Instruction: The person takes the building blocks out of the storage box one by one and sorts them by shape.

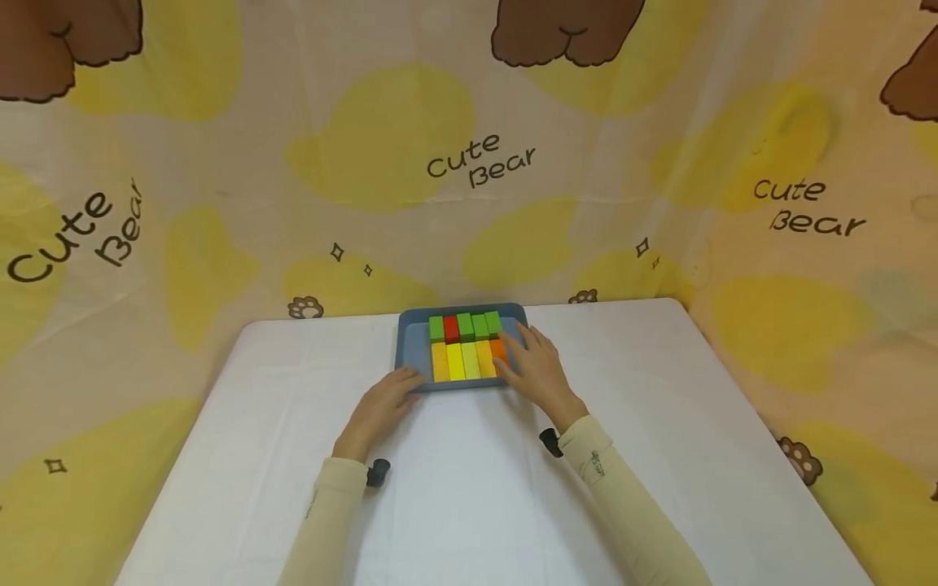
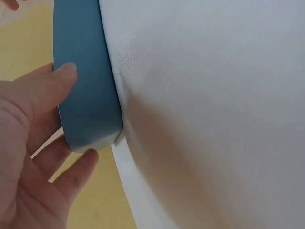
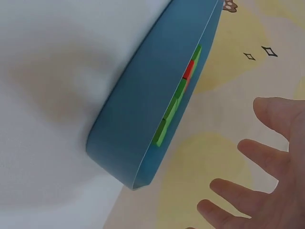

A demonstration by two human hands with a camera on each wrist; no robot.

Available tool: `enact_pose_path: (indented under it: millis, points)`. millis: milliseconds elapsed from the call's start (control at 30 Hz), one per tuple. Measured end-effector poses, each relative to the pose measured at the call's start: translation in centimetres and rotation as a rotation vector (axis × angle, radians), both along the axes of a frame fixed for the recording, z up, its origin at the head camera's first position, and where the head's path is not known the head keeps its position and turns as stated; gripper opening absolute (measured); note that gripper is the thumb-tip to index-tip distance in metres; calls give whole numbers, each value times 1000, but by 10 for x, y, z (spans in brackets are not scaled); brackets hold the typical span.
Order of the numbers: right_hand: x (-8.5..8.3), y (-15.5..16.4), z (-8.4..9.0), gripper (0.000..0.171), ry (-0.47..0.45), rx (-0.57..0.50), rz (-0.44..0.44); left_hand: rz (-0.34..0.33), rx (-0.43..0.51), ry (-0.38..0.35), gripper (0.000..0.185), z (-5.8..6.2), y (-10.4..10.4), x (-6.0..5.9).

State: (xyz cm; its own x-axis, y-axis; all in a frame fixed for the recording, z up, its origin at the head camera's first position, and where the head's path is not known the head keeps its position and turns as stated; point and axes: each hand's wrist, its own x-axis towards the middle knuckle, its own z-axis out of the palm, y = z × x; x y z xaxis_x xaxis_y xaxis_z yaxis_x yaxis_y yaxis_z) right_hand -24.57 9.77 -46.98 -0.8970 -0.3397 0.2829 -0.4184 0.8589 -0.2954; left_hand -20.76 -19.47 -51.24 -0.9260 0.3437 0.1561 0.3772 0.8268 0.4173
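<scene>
A blue-grey tray [image 1: 416, 346] lies at the table's far side, with two rows of small blocks in it. Its back row has several green blocks [image 1: 479, 325] and one red block [image 1: 450, 328]. Yellow blocks [image 1: 456, 362] and an orange block [image 1: 498, 356] make up the front row. My left hand [image 1: 383, 404] holds the tray's front left corner, its thumb [image 2: 66, 78] against the outer front wall. Over the tray's right side, my right hand [image 1: 541, 370] hovers with spread fingers near the orange block; in the right wrist view its fingers stand apart from the tray.
A white cloth covers the table [image 1: 469, 488]. Close behind the tray hangs a printed curtain [image 1: 469, 236], which also runs along both sides. Each sleeve cuff has a small black device [image 1: 378, 473] near it.
</scene>
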Motion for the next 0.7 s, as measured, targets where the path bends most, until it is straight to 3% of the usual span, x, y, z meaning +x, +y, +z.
enact_pose_path:
  millis: [167, 433, 700]
  points:
    - [0, 3, -2, 51, -8, -4, 5, 6, 19, 48, 33, -3, 0, -5]
    - [-1, 3, -4, 50, -10, -6, -5, 48, 14, 51, 30, -5, 0, -10]
    - [0, 4, -6, 50, -37, -21, -15, 46, 22, 75, 31, -6, 0, -11]
